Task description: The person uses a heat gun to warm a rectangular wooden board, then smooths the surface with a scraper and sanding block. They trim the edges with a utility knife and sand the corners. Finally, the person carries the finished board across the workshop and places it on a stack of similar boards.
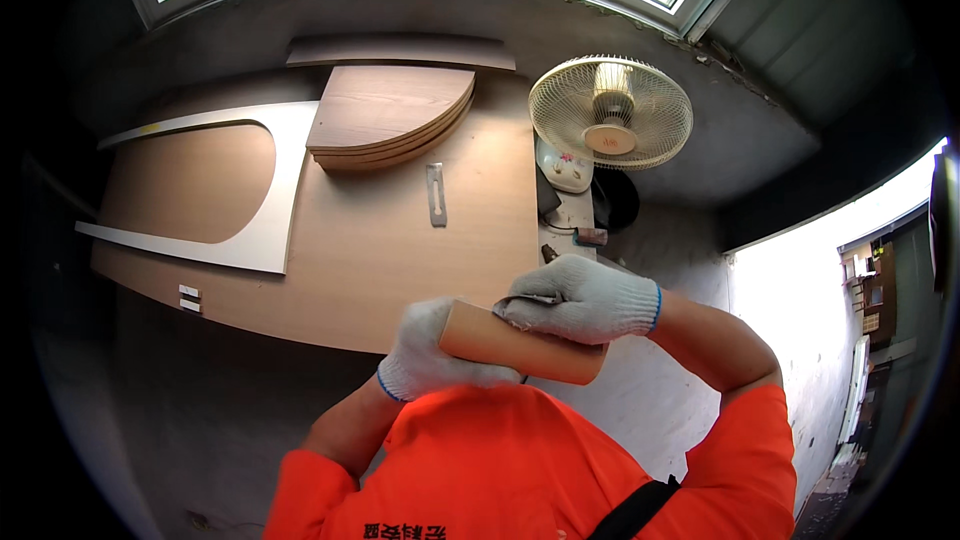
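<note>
A wood-toned panel (525, 345) with a rounded end is held close to my chest, tilted, over the near edge of the table. My left hand (428, 345), in a white knit glove with a blue cuff, is closed around the panel's left end. Over its upper edge lies my right hand (590, 298), gloved alike, with fingers pinched on a thin grey metal piece (535, 298) at that edge. The glove hides most of the metal piece, so its exact kind cannot be told. A slotted flat metal plate (436, 196) rests on the table beyond both hands.
The wood-topped table (390, 270) carries stacked quarter-round boards (395, 105), a white cut-out frame (292, 185) and small white blocks (189, 298). Behind the stack lies a dark strip (400, 50). A fan (610, 112) and a flowered white container (565, 168) stand right.
</note>
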The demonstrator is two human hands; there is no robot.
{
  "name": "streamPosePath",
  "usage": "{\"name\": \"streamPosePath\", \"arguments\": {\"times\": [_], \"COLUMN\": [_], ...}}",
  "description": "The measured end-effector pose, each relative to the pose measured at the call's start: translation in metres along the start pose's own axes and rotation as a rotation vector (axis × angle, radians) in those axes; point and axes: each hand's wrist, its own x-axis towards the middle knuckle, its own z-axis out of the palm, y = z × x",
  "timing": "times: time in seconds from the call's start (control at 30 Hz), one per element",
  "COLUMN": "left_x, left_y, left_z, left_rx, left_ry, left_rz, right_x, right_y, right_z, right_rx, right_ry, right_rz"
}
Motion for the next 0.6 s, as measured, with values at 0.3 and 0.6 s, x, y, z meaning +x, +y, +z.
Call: {"name": "streamPosePath", "arguments": {"times": [0.3, 0.6], "left_x": [0.013, 0.026], "left_y": [0.001, 0.004], "left_z": [-0.004, 0.014], "left_rx": [-0.085, -0.051], "left_ry": [-0.064, 0.052], "left_rz": [-0.069, 0.199], "right_x": [0.01, 0.022], "right_y": [-0.008, -0.004], "right_z": [-0.002, 0.007], "right_rx": [-0.072, -0.028], "right_ry": [0.029, 0.081], "right_rz": [0.038, -0.231]}}
